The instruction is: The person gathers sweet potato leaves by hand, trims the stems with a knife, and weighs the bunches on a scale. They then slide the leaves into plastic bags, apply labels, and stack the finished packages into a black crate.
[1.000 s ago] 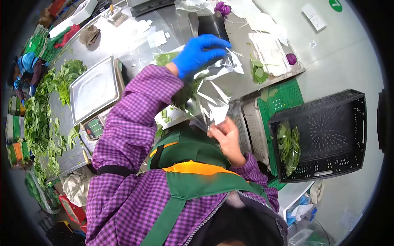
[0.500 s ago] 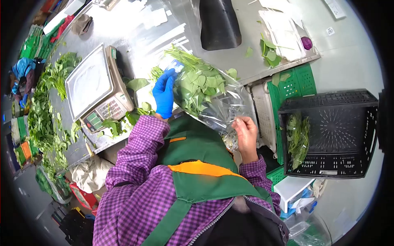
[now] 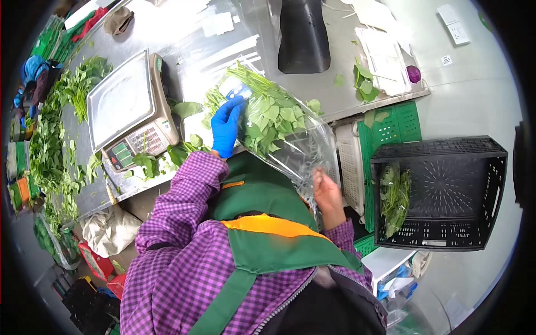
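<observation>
A clear plastic bag [image 3: 304, 142] full of leafy green stems [image 3: 273, 120] lies at the table's edge, in front of my apron. Stem ends stick up at its far end, beside a blue and white label [image 3: 237, 89]. My left hand [image 3: 225, 131], in a blue glove, is closed at the near left side of the bag, just below the label. My bare right hand [image 3: 328, 195] pinches the loose film at the bag's right end. The exact grip of both hands is partly hidden.
Left of the bag stands a weighing scale [image 3: 131, 111], with loose greens [image 3: 53, 162] beyond it. A black crate [image 3: 446, 190] at right holds a bagged bunch [image 3: 395, 201]. Green crates [image 3: 396, 123] stand nearer, below the table. A black chute-like piece [image 3: 303, 39] is at the back.
My right hand has shifted slightly down toward my body, and its fingers have turned on the bag's end. My left hand stays by the label. The whole view has shifted a little.
</observation>
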`<action>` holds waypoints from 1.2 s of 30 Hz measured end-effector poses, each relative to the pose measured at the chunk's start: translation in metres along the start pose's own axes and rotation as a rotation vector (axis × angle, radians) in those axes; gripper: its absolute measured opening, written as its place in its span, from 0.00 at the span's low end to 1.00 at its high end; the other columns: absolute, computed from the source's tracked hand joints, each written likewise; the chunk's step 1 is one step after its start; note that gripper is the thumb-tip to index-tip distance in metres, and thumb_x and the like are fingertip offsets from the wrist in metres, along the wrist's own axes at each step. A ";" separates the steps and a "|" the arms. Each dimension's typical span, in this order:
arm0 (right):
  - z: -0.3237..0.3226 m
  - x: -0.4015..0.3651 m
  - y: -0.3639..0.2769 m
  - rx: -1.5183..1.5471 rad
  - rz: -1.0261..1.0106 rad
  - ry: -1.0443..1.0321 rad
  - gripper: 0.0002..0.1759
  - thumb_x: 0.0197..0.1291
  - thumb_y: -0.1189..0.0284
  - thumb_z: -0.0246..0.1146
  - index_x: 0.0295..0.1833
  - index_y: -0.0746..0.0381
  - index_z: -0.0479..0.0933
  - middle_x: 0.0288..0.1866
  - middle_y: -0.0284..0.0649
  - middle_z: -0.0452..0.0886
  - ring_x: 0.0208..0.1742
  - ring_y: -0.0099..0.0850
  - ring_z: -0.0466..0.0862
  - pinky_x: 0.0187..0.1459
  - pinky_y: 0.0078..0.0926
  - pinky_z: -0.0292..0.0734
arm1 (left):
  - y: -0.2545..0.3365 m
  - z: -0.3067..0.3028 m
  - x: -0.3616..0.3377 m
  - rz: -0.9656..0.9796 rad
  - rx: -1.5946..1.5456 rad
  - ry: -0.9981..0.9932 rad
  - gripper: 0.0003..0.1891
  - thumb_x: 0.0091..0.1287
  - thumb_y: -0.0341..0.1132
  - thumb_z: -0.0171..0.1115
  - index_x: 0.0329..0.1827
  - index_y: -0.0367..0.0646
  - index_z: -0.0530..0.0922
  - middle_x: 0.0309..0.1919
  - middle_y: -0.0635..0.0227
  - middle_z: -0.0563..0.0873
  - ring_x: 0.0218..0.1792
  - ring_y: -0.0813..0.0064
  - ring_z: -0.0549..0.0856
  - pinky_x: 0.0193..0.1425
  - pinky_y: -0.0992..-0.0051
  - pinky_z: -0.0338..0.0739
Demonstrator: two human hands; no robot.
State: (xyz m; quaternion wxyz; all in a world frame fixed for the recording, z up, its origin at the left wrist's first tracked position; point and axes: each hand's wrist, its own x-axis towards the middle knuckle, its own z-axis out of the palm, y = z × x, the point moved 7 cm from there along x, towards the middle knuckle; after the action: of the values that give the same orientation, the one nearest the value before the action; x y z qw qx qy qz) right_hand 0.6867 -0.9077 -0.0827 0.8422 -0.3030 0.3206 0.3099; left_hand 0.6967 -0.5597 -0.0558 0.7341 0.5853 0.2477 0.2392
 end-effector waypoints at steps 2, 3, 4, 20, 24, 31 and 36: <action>0.002 0.009 0.016 0.098 0.192 -0.046 0.14 0.65 0.75 0.57 0.54 0.68 0.73 0.51 0.44 0.79 0.44 0.25 0.81 0.39 0.21 0.80 | 0.000 -0.001 0.000 -0.014 -0.004 -0.014 0.12 0.68 0.24 0.53 0.53 0.35 0.78 0.49 0.64 0.83 0.50 0.77 0.81 0.60 0.77 0.73; 0.019 0.013 0.018 0.022 0.192 -0.214 0.15 0.65 0.75 0.57 0.55 0.68 0.73 0.51 0.45 0.80 0.44 0.26 0.81 0.40 0.22 0.81 | -0.001 -0.001 0.000 -0.011 -0.004 -0.013 0.12 0.68 0.24 0.53 0.53 0.35 0.78 0.49 0.64 0.83 0.50 0.77 0.81 0.60 0.77 0.73; 0.040 0.013 0.018 -0.055 0.194 -0.385 0.16 0.64 0.76 0.58 0.56 0.69 0.73 0.51 0.46 0.80 0.44 0.27 0.82 0.41 0.22 0.81 | -0.001 -0.001 -0.001 -0.003 0.012 -0.023 0.12 0.68 0.24 0.53 0.53 0.35 0.78 0.49 0.64 0.83 0.50 0.77 0.81 0.60 0.77 0.73; 0.111 0.017 0.017 -0.763 0.269 -0.650 0.31 0.66 0.72 0.55 0.73 0.60 0.55 0.61 0.53 0.73 0.37 0.28 0.84 0.24 0.12 0.76 | 0.010 -0.007 -0.015 -0.011 0.041 -0.065 0.14 0.68 0.23 0.52 0.56 0.34 0.76 0.52 0.62 0.82 0.53 0.74 0.80 0.61 0.76 0.72; 0.121 0.045 0.014 -0.696 -0.019 -0.565 0.26 0.65 0.77 0.55 0.68 0.65 0.62 0.56 0.49 0.77 0.46 0.28 0.82 0.40 0.18 0.79 | 0.010 -0.006 -0.017 -0.017 0.067 -0.065 0.14 0.68 0.23 0.52 0.56 0.34 0.76 0.52 0.62 0.82 0.53 0.75 0.80 0.61 0.76 0.72; 0.164 0.045 0.047 -0.126 0.258 -0.485 0.23 0.63 0.82 0.54 0.65 0.72 0.63 0.57 0.51 0.75 0.51 0.31 0.80 0.54 0.25 0.80 | 0.008 -0.007 -0.017 -0.046 0.024 -0.052 0.14 0.69 0.24 0.52 0.56 0.34 0.75 0.51 0.62 0.82 0.52 0.74 0.80 0.60 0.76 0.73; 0.184 0.050 0.062 -0.442 0.199 -0.533 0.21 0.66 0.77 0.54 0.64 0.68 0.67 0.47 0.45 0.80 0.33 0.20 0.80 0.32 0.15 0.79 | 0.005 -0.008 -0.020 -0.072 -0.050 -0.043 0.13 0.68 0.25 0.56 0.55 0.34 0.77 0.48 0.63 0.84 0.50 0.76 0.81 0.59 0.77 0.74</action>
State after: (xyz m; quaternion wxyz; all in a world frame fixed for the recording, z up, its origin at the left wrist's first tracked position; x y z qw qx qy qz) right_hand 0.7369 -0.7224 -0.0263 0.7761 -0.3536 0.0428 0.5203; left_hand 0.6761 -0.5653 -0.0506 0.7618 0.5623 0.2467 0.2064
